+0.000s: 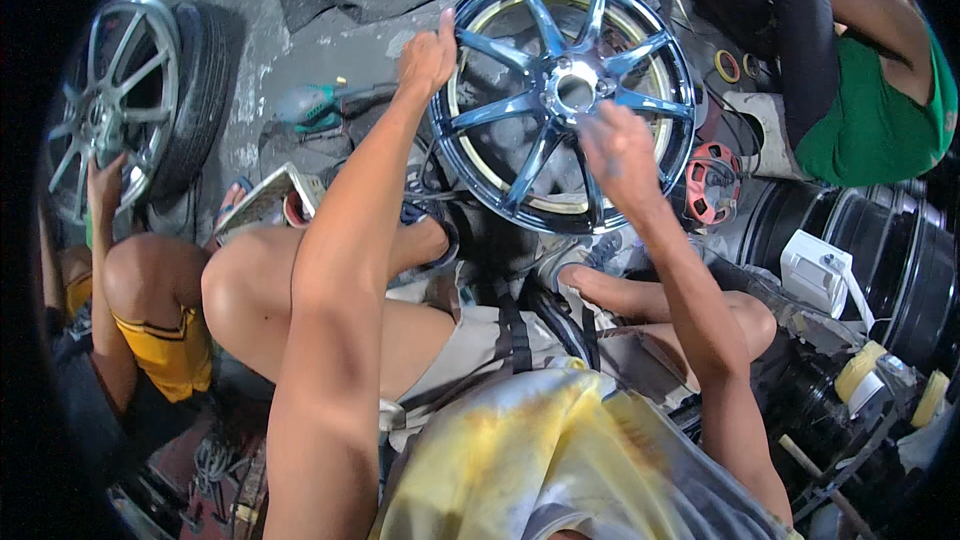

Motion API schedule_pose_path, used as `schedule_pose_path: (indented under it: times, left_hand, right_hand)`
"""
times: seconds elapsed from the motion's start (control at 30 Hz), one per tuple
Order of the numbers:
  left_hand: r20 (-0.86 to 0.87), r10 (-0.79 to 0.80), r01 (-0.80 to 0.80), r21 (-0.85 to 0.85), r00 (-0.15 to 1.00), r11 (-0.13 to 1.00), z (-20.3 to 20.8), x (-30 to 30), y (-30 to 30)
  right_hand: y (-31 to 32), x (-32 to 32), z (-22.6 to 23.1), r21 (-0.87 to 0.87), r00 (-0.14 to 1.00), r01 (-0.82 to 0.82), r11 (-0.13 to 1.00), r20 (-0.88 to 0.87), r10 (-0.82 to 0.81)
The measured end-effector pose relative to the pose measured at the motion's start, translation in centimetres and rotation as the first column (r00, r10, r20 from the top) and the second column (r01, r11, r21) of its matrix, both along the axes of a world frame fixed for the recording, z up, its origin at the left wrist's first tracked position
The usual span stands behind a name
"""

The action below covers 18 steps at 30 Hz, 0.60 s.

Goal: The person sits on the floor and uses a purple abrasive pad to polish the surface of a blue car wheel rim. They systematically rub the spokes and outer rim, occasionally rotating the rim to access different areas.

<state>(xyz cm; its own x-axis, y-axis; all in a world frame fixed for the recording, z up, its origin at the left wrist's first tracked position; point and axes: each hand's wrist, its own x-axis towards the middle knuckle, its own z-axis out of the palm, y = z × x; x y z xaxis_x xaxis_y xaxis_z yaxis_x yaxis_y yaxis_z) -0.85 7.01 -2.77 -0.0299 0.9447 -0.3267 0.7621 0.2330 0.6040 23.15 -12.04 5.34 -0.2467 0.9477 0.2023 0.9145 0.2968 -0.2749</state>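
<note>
Filling the upper middle of my feed, the blue wheel [558, 75] faces me. My right hand [617, 148], blurred, is near its centre; I cannot tell whether it holds anything. My left hand [427, 60] grips its left edge. Left of that lies a teal power tool [312, 108].

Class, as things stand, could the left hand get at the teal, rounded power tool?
Probably yes: nothing seems to cover the teal, rounded power tool, though the left hand would first have to leave the shiny blue, spoked metal wheel.
</note>
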Motion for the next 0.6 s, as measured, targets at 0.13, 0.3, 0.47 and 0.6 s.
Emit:
schedule_pose_path:
  times: [0.13,0.3,0.47,0.6]
  left_hand:
    - [-0.062,-0.058,0.063,0.083,0.996,0.995,0.6,-0.3,-0.2]
    - [-0.245,-0.298,0.386,0.568,0.922,0.727,1.2,2.0,-1.3]
    - [-0.492,-0.352,0.586,0.482,0.796,0.652,0.6,6.1,-0.1]
    - [-0.482,-0.367,0.593,0.500,0.796,0.630,0.1,10.1,1.8]
  right_hand:
    - [-2.1,2.8,2.5,-0.029,0.990,0.101,0.994,-0.100,-0.104]
    - [-7.1,5.0,0.3,-0.227,0.885,0.347,0.910,-0.242,-0.398]
    - [-7.9,4.1,-2.2,-0.214,0.837,0.354,0.910,-0.362,-0.411]
    - [-7.9,4.8,-3.4,-0.187,0.826,0.372,0.909,-0.381,-0.416]
